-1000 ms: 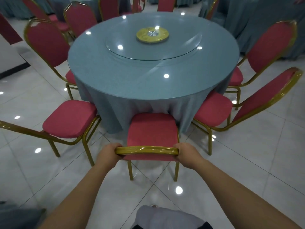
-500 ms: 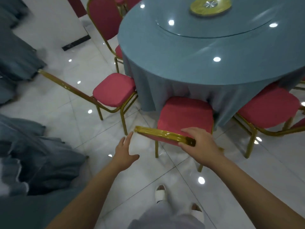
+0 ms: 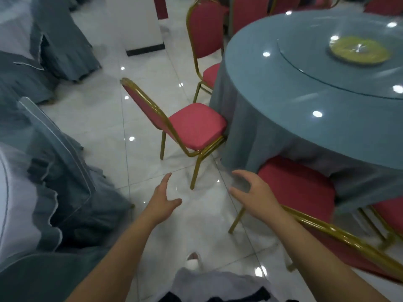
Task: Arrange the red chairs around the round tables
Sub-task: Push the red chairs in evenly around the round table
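Both hands are free: left hand (image 3: 162,201) and right hand (image 3: 255,197) are open with fingers spread, holding nothing. A second ago both gripped the gold back rail of the near chair (image 3: 296,192). That chair now sits with its seat tucked under the cloth of the round table (image 3: 305,94). The view has swung left to the next chair (image 3: 196,125), angled with its seat corner against the cloth, probably the next to straighten.

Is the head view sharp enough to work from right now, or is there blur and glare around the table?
Head view: motion blur smears the table, the yellow disc and the right hand; the left hand is soft too; ceiling lights glare as white spots on the tabletop and floor; the chair ahead is readable.
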Available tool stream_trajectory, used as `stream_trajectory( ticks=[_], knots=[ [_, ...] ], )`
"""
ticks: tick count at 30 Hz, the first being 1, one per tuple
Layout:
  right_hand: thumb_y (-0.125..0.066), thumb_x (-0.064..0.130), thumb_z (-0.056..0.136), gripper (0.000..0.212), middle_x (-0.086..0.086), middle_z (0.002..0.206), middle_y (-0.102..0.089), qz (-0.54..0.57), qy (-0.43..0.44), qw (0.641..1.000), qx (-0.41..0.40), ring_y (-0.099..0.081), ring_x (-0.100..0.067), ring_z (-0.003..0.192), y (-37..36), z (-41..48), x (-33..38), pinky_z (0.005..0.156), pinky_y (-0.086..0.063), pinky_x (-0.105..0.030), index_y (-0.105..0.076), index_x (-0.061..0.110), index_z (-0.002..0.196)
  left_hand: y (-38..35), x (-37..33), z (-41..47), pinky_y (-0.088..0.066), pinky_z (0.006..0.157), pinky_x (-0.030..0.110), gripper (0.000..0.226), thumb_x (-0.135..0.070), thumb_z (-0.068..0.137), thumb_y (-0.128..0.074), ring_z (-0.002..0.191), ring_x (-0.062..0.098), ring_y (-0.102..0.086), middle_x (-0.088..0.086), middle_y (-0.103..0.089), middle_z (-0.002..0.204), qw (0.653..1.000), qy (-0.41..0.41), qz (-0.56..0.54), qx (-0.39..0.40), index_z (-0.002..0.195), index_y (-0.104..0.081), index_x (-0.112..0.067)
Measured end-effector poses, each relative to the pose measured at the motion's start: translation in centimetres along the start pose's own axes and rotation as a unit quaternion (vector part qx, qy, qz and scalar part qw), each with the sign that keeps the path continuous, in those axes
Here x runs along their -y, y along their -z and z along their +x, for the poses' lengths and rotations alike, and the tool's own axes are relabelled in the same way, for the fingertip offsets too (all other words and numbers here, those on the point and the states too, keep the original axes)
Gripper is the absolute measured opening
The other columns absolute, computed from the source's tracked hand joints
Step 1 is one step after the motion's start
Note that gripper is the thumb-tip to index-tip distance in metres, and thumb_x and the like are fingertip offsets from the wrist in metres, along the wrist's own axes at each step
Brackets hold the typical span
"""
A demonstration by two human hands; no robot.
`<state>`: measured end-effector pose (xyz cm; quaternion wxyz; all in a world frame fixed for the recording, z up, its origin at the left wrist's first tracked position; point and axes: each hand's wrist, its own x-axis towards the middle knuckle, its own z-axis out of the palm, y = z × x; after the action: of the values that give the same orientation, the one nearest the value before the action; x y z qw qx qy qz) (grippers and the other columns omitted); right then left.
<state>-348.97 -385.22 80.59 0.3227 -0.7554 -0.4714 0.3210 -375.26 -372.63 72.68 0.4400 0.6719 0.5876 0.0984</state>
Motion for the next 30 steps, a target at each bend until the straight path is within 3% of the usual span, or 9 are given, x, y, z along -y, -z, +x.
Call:
stream_trajectory(
  ticks=[3,8,13,18,24,27,30],
  knots=[
    [-0.071,0.040,0.087,0.052,0.010,0.139,-0.052,-0.002,-0.003,1.000,0.029,-0.048,-0.010,0.127,-3.8,3.4,3.3,0.103,-0.037,-0.026,-0.054,0.032,0.135,5.1,1.6,2.2,-0.037,0.111,0.047,0.091,-0.029,0.086,-0.075,0.145,0.027,-0.030,-0.003,-0.022,0.162,1.000,-0.007,-0.023,-0.008,0.147,-0.012,-0.057],
    [-0.072,0.036,0.088,0.058,0.009,0.145,-0.049,0.023,-0.014,0.998,0.056,-0.045,-0.012,0.134,-7.8,9.2,7.6,0.112,-0.038,-0.036,-0.049,0.031,0.141,11.2,4.0,6.4,-0.040,0.111,0.050,0.088,-0.026,0.088,-0.073,0.143,0.030,-0.033,0.001,-0.023,0.161,0.997,0.018,-0.057,-0.045,0.150,-0.016,-0.049],
    [-0.074,0.035,0.087,0.065,0.012,0.142,-0.048,0.013,0.002,0.999,0.052,-0.046,-0.013,0.131,-10.6,17.9,11.4,0.099,-0.039,-0.027,-0.044,0.034,0.144,16.2,5.2,13.5,-0.042,0.107,0.051,0.092,-0.029,0.085,-0.077,0.142,0.029,-0.034,-0.002,-0.021,0.161,0.996,0.006,-0.069,-0.056,0.146,-0.014,-0.057],
    [-0.078,0.040,0.080,0.083,0.004,0.151,-0.040,0.055,-0.022,0.996,0.067,-0.045,-0.020,0.133,-14.0,29.4,15.2,0.105,-0.047,-0.047,-0.033,0.038,0.149,22.6,1.8,25.1,-0.036,0.110,0.046,0.101,-0.028,0.080,-0.081,0.145,0.025,-0.030,-0.008,-0.016,0.162,0.997,-0.025,-0.016,-0.077,0.148,-0.011,-0.053],
    [-0.078,0.047,0.074,0.093,0.003,0.147,-0.041,-0.048,-0.033,0.990,0.128,-0.044,-0.025,0.131,-19.4,42.2,18.9,0.107,-0.041,-0.050,-0.028,0.036,0.151,30.2,-3.6,38.0,-0.032,0.112,0.042,0.107,-0.024,0.080,-0.081,0.145,0.026,-0.027,-0.001,-0.013,0.163,0.994,-0.034,0.089,-0.047,0.153,-0.006,-0.045],
    [-0.072,0.037,0.069,0.082,0.006,0.121,-0.059,-0.073,-0.033,0.972,0.222,-0.060,-0.021,0.106,-20.9,46.5,19.8,0.091,-0.053,-0.048,-0.038,0.044,0.143,32.9,-5.3,43.2,-0.032,0.113,0.046,0.108,-0.023,0.079,-0.081,0.147,0.032,-0.020,0.004,-0.009,0.163,0.976,-0.051,0.213,-0.015,0.155,-0.007,-0.041],
    [-0.070,0.033,0.069,0.078,0.011,0.097,-0.058,-0.125,-0.005,0.940,0.317,-0.061,-0.013,0.084,-20.6,48.8,20.6,0.067,-0.054,-0.030,-0.039,0.041,0.140,34.6,-5.7,47.3,-0.032,0.113,0.047,0.105,-0.024,0.078,-0.082,0.148,0.032,-0.013,0.007,-0.010,0.163,0.943,-0.069,0.325,0.008,0.155,-0.011,-0.042]
  ],
)
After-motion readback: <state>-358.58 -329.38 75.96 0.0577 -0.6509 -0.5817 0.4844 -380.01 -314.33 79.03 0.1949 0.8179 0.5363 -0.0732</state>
